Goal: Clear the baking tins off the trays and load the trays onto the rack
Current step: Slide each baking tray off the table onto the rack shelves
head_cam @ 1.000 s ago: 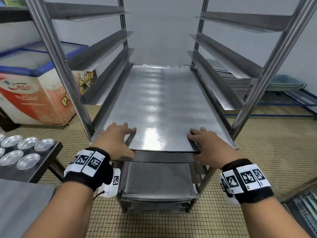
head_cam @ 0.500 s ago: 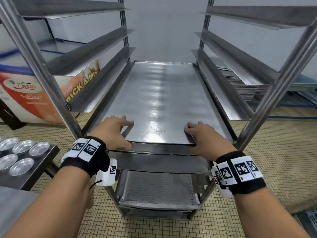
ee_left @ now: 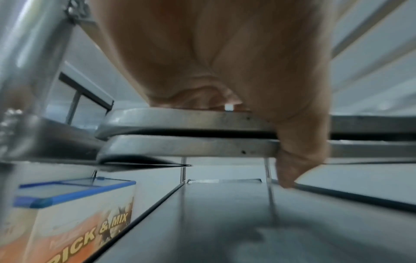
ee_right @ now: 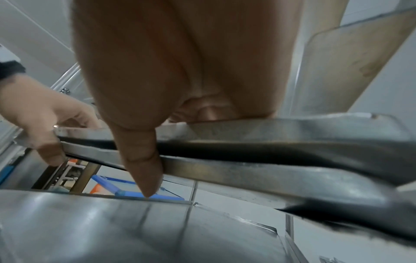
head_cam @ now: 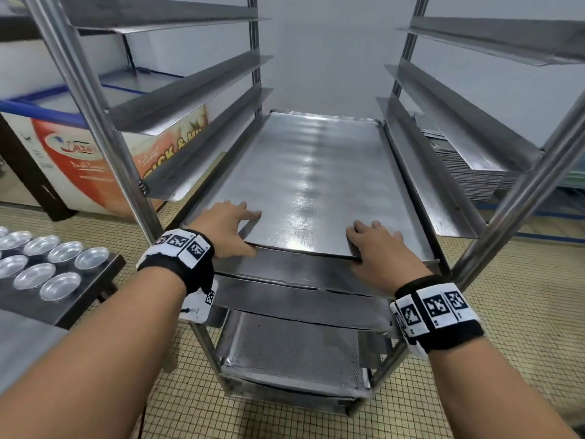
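Observation:
A flat steel tray [head_cam: 316,185] lies in the rack [head_cam: 95,106] on top of a second tray [head_cam: 300,270], whose front edge sticks out nearer to me. My left hand [head_cam: 228,226] and right hand [head_cam: 376,248] are at the top tray's near edge, fingers flat on its surface. In the left wrist view my left hand [ee_left: 225,62] has its thumb hanging straight down across both tray edges [ee_left: 180,121]. The right wrist view shows my right hand [ee_right: 180,62] the same way over the edges [ee_right: 292,128]. Several small round baking tins [head_cam: 63,251] sit at left.
The tins rest on a dark table [head_cam: 79,299] left of the rack. A perforated tray [head_cam: 294,350] sits on a lower rack level. An ice-cream freezer chest [head_cam: 72,153] stands behind left. A stack of trays [head_cam: 468,182] lies behind right. Empty angled runners line the rack above.
The top tray has slid deeper into the rack, and both hands have followed its near edge forward. My head has come closer to the rack.

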{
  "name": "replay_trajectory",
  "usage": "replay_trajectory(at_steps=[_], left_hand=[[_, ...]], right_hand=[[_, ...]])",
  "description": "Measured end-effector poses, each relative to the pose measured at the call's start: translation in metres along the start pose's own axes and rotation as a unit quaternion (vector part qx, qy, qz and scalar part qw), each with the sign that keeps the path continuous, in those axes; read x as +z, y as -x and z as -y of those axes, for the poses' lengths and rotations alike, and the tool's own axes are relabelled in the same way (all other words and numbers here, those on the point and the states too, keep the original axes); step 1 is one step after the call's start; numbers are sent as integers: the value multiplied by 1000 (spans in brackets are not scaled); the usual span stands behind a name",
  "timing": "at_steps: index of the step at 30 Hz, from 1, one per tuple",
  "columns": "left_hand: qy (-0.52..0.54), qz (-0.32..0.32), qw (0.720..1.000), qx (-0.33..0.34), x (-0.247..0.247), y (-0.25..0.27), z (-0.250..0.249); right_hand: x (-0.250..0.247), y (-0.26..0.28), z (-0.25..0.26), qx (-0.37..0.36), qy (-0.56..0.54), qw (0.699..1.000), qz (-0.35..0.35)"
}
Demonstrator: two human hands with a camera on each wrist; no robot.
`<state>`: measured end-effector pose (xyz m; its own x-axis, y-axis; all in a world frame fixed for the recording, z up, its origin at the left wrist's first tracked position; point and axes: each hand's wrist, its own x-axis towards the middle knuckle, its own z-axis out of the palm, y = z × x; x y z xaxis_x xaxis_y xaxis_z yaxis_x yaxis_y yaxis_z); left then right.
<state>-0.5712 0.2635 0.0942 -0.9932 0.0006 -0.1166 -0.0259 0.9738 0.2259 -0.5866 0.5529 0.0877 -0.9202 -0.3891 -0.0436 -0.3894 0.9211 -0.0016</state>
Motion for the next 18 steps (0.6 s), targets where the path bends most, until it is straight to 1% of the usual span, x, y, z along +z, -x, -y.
replay_trajectory(at_steps=[3,5,9,11,12,14,16,18], left_hand=[[-93,-41,995,0,10,9,-3],[-114,-67,991,6,21,23,-1],[-106,-110,988,36,38,63,16],[-81,-113,989,56,43,86,30],[-62,-106,991,54,44,98,38],[-34,-86,995,23,45,122,55],[-6,-79,997,-25,46,149,73],[10,-68,995,-69,49,177,94]], right_hand=[[3,6,3,4,29,999,-34],[5,11,9,14,41,998,-50],[13,32,30,30,66,995,-68],[15,47,46,37,66,993,-88],[15,53,54,39,59,993,-94],[14,64,75,29,37,994,-101],[13,73,101,6,7,995,-102],[15,79,132,-25,-23,996,-86]])
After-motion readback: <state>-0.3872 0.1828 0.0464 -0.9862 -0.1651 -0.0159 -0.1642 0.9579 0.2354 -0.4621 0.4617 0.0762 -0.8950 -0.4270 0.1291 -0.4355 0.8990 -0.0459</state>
